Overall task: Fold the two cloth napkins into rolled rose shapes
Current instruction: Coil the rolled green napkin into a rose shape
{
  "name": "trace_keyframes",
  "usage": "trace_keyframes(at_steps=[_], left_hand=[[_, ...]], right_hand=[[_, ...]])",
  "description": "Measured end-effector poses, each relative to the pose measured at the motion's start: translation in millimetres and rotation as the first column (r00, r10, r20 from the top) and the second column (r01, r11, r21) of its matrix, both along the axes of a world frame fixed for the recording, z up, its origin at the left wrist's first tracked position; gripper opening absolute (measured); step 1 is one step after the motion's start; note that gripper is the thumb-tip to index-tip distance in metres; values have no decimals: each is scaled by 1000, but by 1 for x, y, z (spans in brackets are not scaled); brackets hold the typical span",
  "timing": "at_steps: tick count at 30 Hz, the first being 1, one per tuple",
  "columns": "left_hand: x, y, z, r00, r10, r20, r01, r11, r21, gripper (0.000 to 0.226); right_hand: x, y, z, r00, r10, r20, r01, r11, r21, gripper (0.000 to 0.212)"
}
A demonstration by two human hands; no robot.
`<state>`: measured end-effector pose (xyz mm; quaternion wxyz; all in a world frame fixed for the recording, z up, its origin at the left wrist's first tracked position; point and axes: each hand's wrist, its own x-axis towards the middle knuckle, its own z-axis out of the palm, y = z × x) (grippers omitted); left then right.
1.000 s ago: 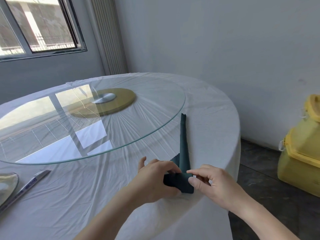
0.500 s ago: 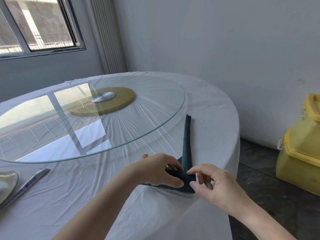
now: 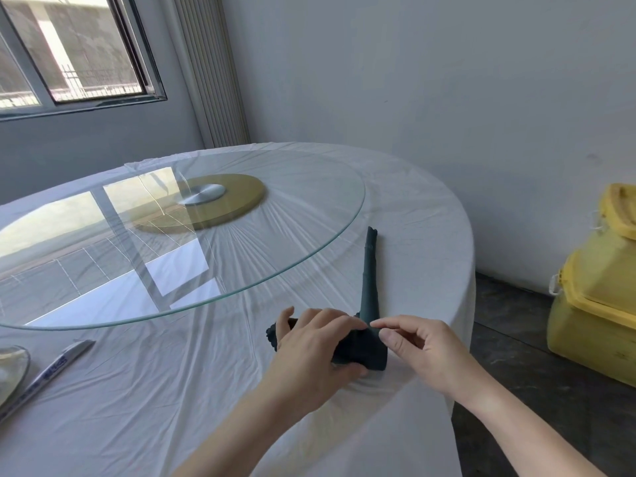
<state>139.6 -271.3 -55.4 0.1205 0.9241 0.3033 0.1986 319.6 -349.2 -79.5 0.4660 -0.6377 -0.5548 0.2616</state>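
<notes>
One napkin [image 3: 369, 294] is visible: dark teal cloth folded into a long narrow strip, lying flat on the white tabletop [image 3: 423, 235] near its right edge. Its far end narrows toward the back. The near end is wound into a thick roll beside the front-right edge, with a ruffled end sticking out on the left.

Bright window [image 3: 79, 53] daylight, glass turntable [image 3: 309, 215] glare

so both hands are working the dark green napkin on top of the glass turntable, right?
No. The left hand and right hand do work the dark green napkin, but it lies on the white tablecloth beside the glass turntable, outside its rim, not on top. The head view shows it.
</notes>
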Motion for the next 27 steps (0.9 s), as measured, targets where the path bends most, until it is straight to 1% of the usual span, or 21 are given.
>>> trace_keyframes(at_steps=[2,4,6,8,11,13,16,19,23,25,27], left_hand=[[3,5,0,999,-35,18,35,999,10,50],[7,10,2,996,-93,17,93,996,-5,51],[11,14,4,992,-123,-1,123,992,-22,50],[12,18,6,992,-124,-1,124,990,-60,48],[12,24,6,993,-121,5,121,986,-111,46],[11,26,4,993,-108,38,111,988,-107,47],[10,27,-2,986,-132,104,137,989,-47,46],[12,27,-4,986,-155,65,155,988,6,51],[20,33,-1,987,-158,-8,158,987,2,60],[25,37,2,987,-157,-32,157,988,7,63],[29,39,4,987,-147,-65,148,989,16,63]], right_hand=[[1,0,1,999,-18,45,17,1000,16,18],[0,-3,2,996,-28,84,22,998,61,24],[-2,-7,5,996,-10,92,3,996,85,30],[-4,-8,7,993,13,120,-23,996,81,34],[-3,-5,8,989,10,145,-17,999,45,40],[-1,-1,9,992,3,130,-7,1000,25,39],[4,8,8,995,16,94,-15,1000,-13,34],[11,17,9,997,41,63,-38,998,-57,30],[19,26,10,999,36,35,-32,995,-99,30],[21,27,9,999,24,27,-21,996,-92,33],[23,25,9,1000,7,-7,-8,999,-49,34]])
